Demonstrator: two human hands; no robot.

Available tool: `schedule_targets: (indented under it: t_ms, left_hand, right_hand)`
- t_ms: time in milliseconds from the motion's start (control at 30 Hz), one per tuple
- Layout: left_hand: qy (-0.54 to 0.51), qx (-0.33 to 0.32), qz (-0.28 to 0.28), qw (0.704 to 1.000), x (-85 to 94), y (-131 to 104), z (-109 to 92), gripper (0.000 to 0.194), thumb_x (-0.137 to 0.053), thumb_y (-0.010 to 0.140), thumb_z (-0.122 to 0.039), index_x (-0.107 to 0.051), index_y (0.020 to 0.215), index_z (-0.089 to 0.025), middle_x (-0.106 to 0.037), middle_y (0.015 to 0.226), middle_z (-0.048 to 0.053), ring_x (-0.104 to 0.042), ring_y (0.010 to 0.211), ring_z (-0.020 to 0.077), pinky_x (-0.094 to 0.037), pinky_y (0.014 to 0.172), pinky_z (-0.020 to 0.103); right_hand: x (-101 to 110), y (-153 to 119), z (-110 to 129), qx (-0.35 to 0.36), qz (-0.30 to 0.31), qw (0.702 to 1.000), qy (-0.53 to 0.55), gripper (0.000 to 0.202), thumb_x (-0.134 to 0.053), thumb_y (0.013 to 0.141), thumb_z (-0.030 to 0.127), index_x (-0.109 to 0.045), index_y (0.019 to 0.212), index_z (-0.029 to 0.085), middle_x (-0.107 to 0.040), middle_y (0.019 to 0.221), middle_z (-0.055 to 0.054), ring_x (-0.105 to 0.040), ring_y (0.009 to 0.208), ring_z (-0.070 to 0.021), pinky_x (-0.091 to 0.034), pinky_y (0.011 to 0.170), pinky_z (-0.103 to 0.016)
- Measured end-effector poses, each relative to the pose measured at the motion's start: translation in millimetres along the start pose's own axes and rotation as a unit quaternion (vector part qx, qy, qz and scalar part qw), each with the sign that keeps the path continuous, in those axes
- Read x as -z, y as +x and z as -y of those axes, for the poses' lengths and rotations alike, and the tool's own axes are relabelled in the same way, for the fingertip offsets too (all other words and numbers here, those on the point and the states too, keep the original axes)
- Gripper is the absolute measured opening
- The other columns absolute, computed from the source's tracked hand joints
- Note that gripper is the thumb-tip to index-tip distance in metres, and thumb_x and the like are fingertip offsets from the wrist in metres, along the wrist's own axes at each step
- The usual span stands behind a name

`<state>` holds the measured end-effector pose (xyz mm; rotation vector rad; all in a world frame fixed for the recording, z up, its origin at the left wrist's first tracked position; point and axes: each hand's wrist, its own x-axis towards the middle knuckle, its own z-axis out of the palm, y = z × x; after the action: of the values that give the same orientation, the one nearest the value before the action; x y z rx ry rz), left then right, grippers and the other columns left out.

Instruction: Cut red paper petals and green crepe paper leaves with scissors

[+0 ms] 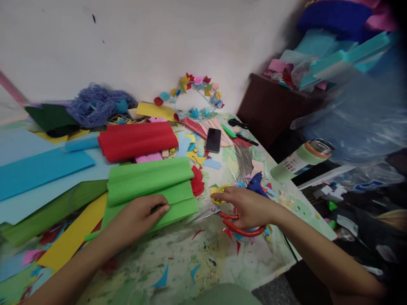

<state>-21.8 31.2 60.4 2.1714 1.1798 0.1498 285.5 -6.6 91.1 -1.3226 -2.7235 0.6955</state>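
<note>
My left hand (144,216) rests on a bright green crepe-like sheet (179,201), its thumb and curled fingers pinching a folded edge. The sheet's far part is loosely rolled. To the right, my right hand (244,206) is at the red-handled scissors (248,232), with the handle loops partly under its fingers. The scissor blades point left toward the sheet's near right corner. Beside my right fingertips there is a yellow loop-shaped thing (221,191), partly covered. Red paper pieces (197,181) touch the sheet's right edge.
Behind the green sheet lie a red roll (138,140) and a phone (213,140). A paper-flower wreath (199,80) leans by the wall near blue yarn (95,103). Thin wires (244,159) and a green bottle (300,160) are at the right. Blue scraps (162,277) lie in front.
</note>
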Motion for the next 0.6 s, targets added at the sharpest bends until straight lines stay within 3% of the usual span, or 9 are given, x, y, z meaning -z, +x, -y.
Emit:
schedule_targets:
  t_ms: [200, 367, 467, 600]
  left_hand:
    - [0.009, -0.005, 0.021, 1.0, -3.8, 7.4, 4.2, 0.032, -0.036, 0.091, -0.039, -0.06, 0.084, -0.018, -0.065, 0.081, 0.003, -0.058, 0.072, 0.0178, -0.042, 0.068, 0.029]
    - [0.031, -0.03, 0.042, 0.998, -11.3, 11.7, 4.8, 0.03, -0.038, 0.091, -0.034, -0.062, 0.084, -0.018, -0.067, 0.082, 0.003, -0.06, 0.074, 0.0174, -0.045, 0.068, 0.028]
    - [0.043, -0.047, -0.008, 0.998, -14.3, 9.9, 6.6, 0.027, -0.042, 0.09, -0.034, -0.063, 0.095, -0.018, -0.069, 0.094, 0.006, -0.063, 0.084, 0.0186, -0.048, 0.075, 0.03]
    - [0.063, -0.109, -0.114, 0.985, -14.3, 2.2, 9.1, 0.028, -0.041, 0.092, -0.035, -0.062, 0.102, -0.02, -0.068, 0.105, 0.006, -0.062, 0.098, 0.0195, -0.048, 0.086, 0.032]
  right_hand:
    - [-2.2, 2.1, 0.5, 0.01, 0.034, 0.999, 0.025, 0.061, -0.061, 0.078, 0.04, -0.048, 0.133, 0.017, -0.062, 0.109, -0.013, -0.058, 0.1, -0.0247, -0.045, 0.085, -0.035]
    - [-4.9, 7.3, -14.3, 0.059, 0.135, 0.98, 0.137, 0.057, -0.056, 0.084, 0.033, -0.044, 0.137, 0.016, -0.057, 0.126, -0.014, -0.058, 0.106, -0.0208, -0.046, 0.086, -0.029]
    - [-6.0, 13.0, -21.4, 0.066, 0.199, 0.951, 0.227, 0.05, -0.051, 0.089, 0.031, -0.044, 0.137, 0.015, -0.056, 0.128, -0.012, -0.055, 0.113, -0.0194, -0.043, 0.09, -0.028]
    - [-7.8, 19.4, -27.0, 0.033, 0.252, 0.904, 0.344, 0.065, -0.065, 0.081, 0.043, -0.044, 0.135, 0.014, -0.063, 0.1, -0.007, -0.058, 0.086, -0.0153, -0.046, 0.072, -0.024]
